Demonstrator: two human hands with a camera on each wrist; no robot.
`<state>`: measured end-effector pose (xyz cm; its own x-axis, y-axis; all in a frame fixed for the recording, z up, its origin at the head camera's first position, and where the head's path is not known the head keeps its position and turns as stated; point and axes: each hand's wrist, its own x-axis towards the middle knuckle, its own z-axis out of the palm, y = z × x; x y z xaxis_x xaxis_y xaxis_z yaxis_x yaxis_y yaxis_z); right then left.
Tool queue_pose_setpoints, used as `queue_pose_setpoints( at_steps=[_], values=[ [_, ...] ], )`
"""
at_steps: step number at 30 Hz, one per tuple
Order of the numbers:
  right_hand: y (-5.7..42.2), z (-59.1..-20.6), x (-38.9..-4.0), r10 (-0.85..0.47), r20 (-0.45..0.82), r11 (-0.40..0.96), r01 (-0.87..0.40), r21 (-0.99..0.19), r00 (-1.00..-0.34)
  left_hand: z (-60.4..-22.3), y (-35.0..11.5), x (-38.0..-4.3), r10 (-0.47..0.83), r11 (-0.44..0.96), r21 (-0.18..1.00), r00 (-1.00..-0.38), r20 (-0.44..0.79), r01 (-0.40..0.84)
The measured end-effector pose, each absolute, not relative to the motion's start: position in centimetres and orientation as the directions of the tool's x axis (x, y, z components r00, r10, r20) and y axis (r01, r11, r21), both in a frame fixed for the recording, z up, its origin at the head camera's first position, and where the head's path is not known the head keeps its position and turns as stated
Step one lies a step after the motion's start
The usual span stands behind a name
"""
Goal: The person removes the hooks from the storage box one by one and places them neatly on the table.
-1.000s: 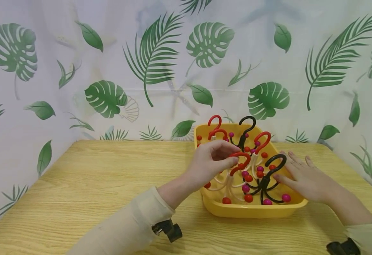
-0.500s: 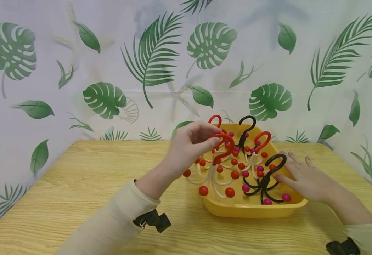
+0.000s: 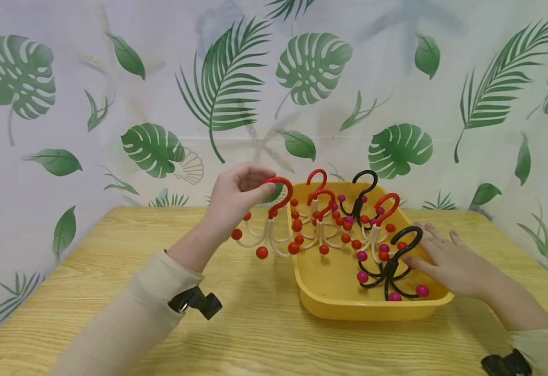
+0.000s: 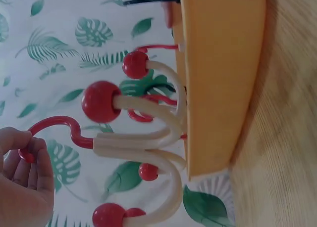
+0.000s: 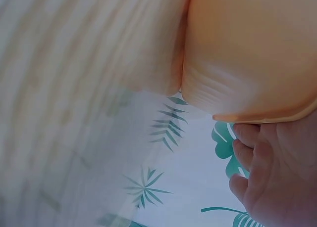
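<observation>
My left hand (image 3: 241, 196) pinches the red hook of a multi-arm hanger (image 3: 270, 232) between thumb and fingers. Cream arms tipped with red balls spread below the hook, hanging in the air just left of the yellow basin (image 3: 330, 309). In the left wrist view the same hanger (image 4: 119, 145) overlaps the basin's side. My right hand (image 3: 457, 266) rests with straight fingers on the basin's right rim. Inside the basin stand more hangers: a black one with pink balls (image 3: 389, 269) close to my right thumb, and a red-hooked cream one (image 3: 374, 232) behind it.
Farther back in the basin are another black hanger (image 3: 358, 203) and two red-hooked ones, the nearer hanger (image 3: 321, 224) partly covering the other. The basin stands on a wooden table (image 3: 161, 292). A leaf-printed cloth (image 3: 236, 78) hangs behind the table.
My left hand has lifted the red-hooked hanger up from the basin's near left part and carried it left, past the rim. My right hand has stayed on the right rim.
</observation>
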<state>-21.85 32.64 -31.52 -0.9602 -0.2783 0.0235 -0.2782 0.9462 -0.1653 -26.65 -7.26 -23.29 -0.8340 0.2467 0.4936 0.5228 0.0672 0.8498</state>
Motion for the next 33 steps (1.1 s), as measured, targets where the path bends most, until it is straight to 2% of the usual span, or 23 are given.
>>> queue_pose_setpoints(
  at_steps=[5, 12, 21, 33],
  values=[
    [32.8, -31.8, -22.0, -0.282, 0.031, 0.945, -0.283, -0.162, -0.959, -23.9, -8.0, -28.4, 0.190, 0.145, 0.852, -0.859, 0.476, 0.504],
    [33.1, -32.6, -22.1, -0.293, 0.062, 0.941, -0.299, -0.159, -0.954, -25.2, -8.1, -31.0, 0.095, 0.140, 0.896, -0.906, 0.412, 0.422],
    [33.2, -33.3, -22.2, -0.294, 0.079, 0.941, -0.302, -0.153, -0.953, -26.9, -7.6, -33.7, 0.028, 0.155, 0.901, -0.913, 0.406, 0.406],
    [33.3, -33.4, -22.2, -0.298, 0.084, 0.936, -0.308, -0.171, -0.951, -28.9, -6.6, -37.1, -0.063, 0.066, 0.920, -0.919, 0.390, 0.386]
  ],
)
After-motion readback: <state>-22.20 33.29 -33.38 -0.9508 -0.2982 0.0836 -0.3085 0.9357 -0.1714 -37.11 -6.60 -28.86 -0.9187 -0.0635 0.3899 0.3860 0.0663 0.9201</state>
